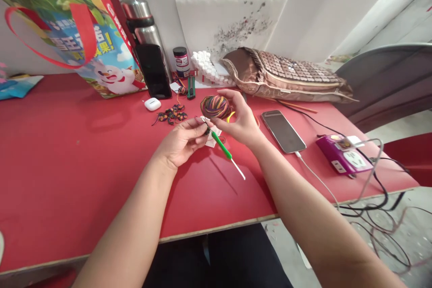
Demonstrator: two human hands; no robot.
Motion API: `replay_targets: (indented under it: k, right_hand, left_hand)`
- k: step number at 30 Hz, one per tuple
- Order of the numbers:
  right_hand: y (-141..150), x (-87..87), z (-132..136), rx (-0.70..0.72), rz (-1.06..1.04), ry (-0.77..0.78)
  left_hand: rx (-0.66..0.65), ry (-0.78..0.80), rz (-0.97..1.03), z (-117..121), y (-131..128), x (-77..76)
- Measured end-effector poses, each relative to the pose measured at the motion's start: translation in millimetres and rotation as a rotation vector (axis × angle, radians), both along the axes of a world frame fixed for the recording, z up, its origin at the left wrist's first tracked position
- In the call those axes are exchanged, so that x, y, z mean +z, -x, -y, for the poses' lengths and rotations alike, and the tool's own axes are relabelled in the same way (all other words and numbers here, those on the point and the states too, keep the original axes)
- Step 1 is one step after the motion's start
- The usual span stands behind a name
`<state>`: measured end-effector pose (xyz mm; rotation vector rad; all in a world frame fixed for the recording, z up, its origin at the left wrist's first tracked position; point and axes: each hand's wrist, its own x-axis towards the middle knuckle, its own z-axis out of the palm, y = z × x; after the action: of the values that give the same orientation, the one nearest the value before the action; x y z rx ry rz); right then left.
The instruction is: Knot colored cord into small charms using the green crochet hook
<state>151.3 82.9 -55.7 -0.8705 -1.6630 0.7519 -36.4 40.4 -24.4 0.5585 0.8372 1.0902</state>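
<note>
My left hand is closed, pinching a small dark crocheted piece together with a crochet hook. The hook has a green grip, and its white end points down toward the table's front edge. Just above it, my right hand curves its thumb and fingers around a ball of multicoloured yarn. Part of a white paper-like item shows beneath the hook. To the left of the ball lies a dark, multicoloured crocheted piece with curly edges.
On the red table are an earbud case, an upright black phone, a steel flask and a jar. A charging phone and a purple power strip with cables sit right. A shopping bag stands back left.
</note>
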Motion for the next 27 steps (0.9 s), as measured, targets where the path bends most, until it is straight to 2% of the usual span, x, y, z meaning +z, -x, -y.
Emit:
replay_targets:
  k: [2,4,7,9,11,14,16,18,19,21,22,23,25,27]
  right_hand:
    - [-2,4.1,3,0.057,-0.036,0.042]
    - [-1,9.9,6,0.145,-0.138,0.133]
    - [3,17.9,9,0.270,-0.302,0.299]
    - [3,21.2,10,0.286,-0.343,0.350]
    - [-2,22.4,9,0.245,-0.338,0.356]
    - [-17,20.2,1,0.173,-0.337,0.392]
    - [-27,17.0,-7,0.141,-0.335,0.410]
    - [-37,13.6,-14,0.087,-0.326,0.385]
    - [-40,12.2,-17,0.059,-0.327,0.370]
    - [-45,10.3,-22,-0.015,-0.373,0.340]
    - [-46,10.0,-22,-0.044,-0.392,0.324]
    - [-46,10.3,-22,-0.061,-0.396,0.303]
    - [-43,12.1,-19,-0.034,-0.332,0.266]
    - [-37,14.8,-12,0.071,-0.199,0.252]
  left_hand:
    - [-0.114,-0.051,0.019,2,-1,-0.7]
    - [-0.142,-0.096,0.046,3,-2,-0.3]
    - [-0.100,-0.095,0.082,3,-3,2.3]
    - [-0.035,-0.076,0.119,3,-2,5.2]
    - [0.109,-0.066,0.184,0,2,9.7]
    - [0.455,-0.097,0.374,-8,17,20.9]
    - [0.635,-0.160,0.498,-13,31,30.5]
    - [0.758,-0.198,0.588,-17,46,39.5]
    - [0.871,-0.240,0.643,-18,52,43.1]
    - [0.923,-0.240,0.672,-17,60,47.5]
    - [0.929,-0.243,0.659,-16,62,48.2]
    - [0.837,-0.216,0.620,-15,61,47.8]
    - [0.764,-0.276,0.562,-12,53,43.9]
    - [0.507,-0.244,0.380,-9,40,36.6]
